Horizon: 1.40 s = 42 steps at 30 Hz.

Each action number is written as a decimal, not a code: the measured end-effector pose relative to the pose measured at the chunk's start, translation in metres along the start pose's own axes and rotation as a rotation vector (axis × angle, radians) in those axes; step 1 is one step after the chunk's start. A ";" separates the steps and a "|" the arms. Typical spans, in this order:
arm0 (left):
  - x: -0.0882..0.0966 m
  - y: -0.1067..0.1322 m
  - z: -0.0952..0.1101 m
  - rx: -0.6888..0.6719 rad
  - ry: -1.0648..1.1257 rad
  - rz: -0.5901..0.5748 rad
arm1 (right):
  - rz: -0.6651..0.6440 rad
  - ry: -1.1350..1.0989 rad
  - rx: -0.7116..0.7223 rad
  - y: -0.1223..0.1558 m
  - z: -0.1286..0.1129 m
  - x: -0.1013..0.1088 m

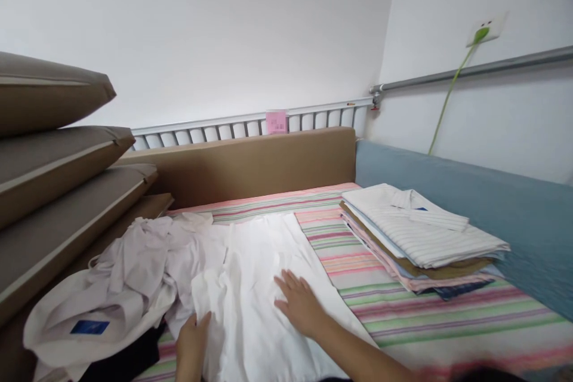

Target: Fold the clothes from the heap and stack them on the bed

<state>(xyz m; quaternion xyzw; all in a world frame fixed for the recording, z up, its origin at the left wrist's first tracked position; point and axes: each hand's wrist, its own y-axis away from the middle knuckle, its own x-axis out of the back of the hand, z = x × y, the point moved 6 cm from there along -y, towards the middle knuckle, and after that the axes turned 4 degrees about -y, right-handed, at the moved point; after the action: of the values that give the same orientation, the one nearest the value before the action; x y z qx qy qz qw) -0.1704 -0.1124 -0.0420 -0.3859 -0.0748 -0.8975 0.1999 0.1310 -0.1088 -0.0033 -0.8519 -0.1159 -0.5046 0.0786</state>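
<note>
A white garment (259, 274) lies spread flat on the striped bed sheet (403, 310) in front of me. My right hand (301, 303) rests flat on its middle, fingers stretched out and pointing away from me. My left hand (193, 337) lies at the garment's left side, fingers against a fold of the white cloth; whether it grips the fold is not clear.
A heap of crumpled pale clothes (120, 277) lies at the left, one with a blue label. A stack of folded shirts (418, 236) sits at the right. Several brown cushions (54, 179) are piled at far left. A brown headboard (250, 161) and blue padding (492, 215) border the bed.
</note>
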 end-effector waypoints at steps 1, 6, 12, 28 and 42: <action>0.001 0.002 0.004 -0.007 0.056 0.004 | -0.044 0.022 -0.010 -0.003 0.003 -0.009; 0.011 0.022 0.037 -0.056 0.397 -0.020 | -0.159 0.084 -0.063 -0.023 0.006 -0.013; 0.009 0.022 0.066 -0.105 0.585 -0.066 | -0.055 -0.013 -0.133 -0.112 -0.038 0.011; -0.094 0.058 0.108 -0.149 0.858 -0.669 | -0.089 0.095 -0.334 -0.247 -0.072 -0.052; -0.160 0.095 0.149 -0.232 0.707 -0.851 | 0.071 -0.153 -0.369 -0.204 0.064 0.003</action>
<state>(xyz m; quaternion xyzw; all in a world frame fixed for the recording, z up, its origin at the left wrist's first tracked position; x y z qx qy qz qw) 0.0676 -0.1078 -0.0564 -0.0172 -0.0531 -0.9760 -0.2106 0.1297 0.1034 -0.0281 -0.8913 0.0028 -0.4481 -0.0700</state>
